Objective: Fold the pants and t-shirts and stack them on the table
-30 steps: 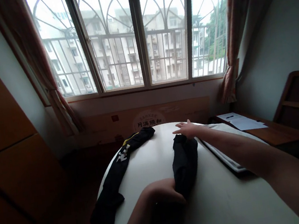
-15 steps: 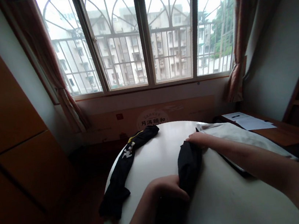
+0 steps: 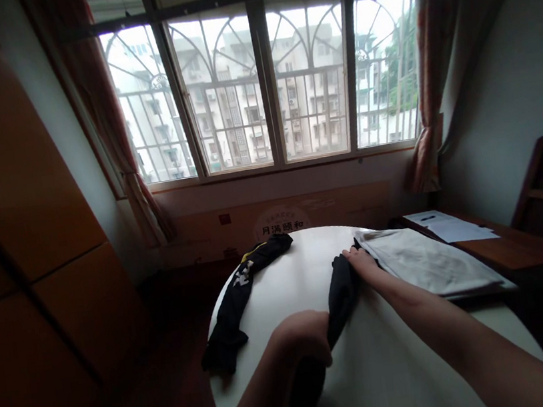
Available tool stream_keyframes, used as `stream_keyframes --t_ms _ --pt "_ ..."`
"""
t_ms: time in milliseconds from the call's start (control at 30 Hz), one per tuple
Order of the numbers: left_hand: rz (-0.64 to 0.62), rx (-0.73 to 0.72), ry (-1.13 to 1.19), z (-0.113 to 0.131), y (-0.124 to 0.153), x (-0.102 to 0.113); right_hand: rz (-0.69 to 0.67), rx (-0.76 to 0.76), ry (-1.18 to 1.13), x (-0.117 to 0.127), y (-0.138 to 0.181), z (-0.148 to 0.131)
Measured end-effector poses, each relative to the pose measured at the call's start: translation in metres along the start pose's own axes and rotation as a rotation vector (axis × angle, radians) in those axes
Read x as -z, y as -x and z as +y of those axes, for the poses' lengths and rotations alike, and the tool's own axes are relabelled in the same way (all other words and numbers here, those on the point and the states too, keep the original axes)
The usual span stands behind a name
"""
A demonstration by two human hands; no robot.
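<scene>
A narrow black garment (image 3: 339, 295) lies lengthwise across the middle of the round white table (image 3: 394, 355). My left hand (image 3: 304, 337) is closed round its near end. At the far end, my right hand (image 3: 359, 261) grips the cloth with the fingers curled on it. A second black garment with white and yellow print (image 3: 242, 282) lies stretched along the table's left edge, apart from both hands.
A folded grey-white cloth (image 3: 426, 261) rests on the table's right side, just beyond my right hand. A wooden desk with papers (image 3: 457, 230) stands to the right. A wooden cabinet (image 3: 17, 232) fills the left, and a barred window (image 3: 266, 90) is ahead.
My right hand, open and flat beyond the black garment's far end a second ago, has come down and closed on that end. The camera has tilted up and back a little.
</scene>
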State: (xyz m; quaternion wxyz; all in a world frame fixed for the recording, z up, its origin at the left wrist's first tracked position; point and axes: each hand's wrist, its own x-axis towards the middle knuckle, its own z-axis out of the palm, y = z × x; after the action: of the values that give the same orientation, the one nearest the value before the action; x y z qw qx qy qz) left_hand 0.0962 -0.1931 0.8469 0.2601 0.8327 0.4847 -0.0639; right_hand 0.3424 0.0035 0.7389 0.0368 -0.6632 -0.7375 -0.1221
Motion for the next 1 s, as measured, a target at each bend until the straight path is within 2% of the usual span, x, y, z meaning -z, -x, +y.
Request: stream_keyframes --t_ms 33,100,167,267,400,533,700,833,933,1000 --pt "0.036 0.051 -0.105 0.002 0.016 0.002 0.007 -0.016 -0.008 -0.001 0.001 0.000" --pt "0.144 0.146 -0.164 0.000 0.048 0.004 0.021 -0.037 -0.026 -0.003 0.002 -0.001" --pt "0.225 0.229 -0.139 -0.007 0.076 0.000 0.030 -0.046 -0.048 -0.004 0.003 -0.003" --pt "0.255 0.299 -0.056 -0.018 0.098 -0.012 0.032 -0.028 -0.086 -0.002 0.001 -0.005" --pt "0.340 0.344 -0.005 -0.029 0.103 -0.016 0.042 0.025 -0.158 0.011 -0.012 -0.007" --pt "0.492 0.477 -0.032 -0.046 0.107 0.009 0.135 0.055 -0.237 0.036 -0.044 -0.021" --pt "0.758 0.696 -0.047 -0.080 0.113 0.048 0.311 0.099 -0.341 0.075 -0.108 -0.070" --pt "0.916 0.858 -0.069 -0.109 0.110 0.057 0.420 0.186 -0.417 0.101 -0.165 -0.114" --pt "0.903 0.935 -0.077 -0.124 0.098 0.044 0.432 0.231 -0.456 0.098 -0.195 -0.148" --pt "0.768 0.963 -0.085 -0.130 0.085 0.028 0.366 0.276 -0.468 0.081 -0.203 -0.171"
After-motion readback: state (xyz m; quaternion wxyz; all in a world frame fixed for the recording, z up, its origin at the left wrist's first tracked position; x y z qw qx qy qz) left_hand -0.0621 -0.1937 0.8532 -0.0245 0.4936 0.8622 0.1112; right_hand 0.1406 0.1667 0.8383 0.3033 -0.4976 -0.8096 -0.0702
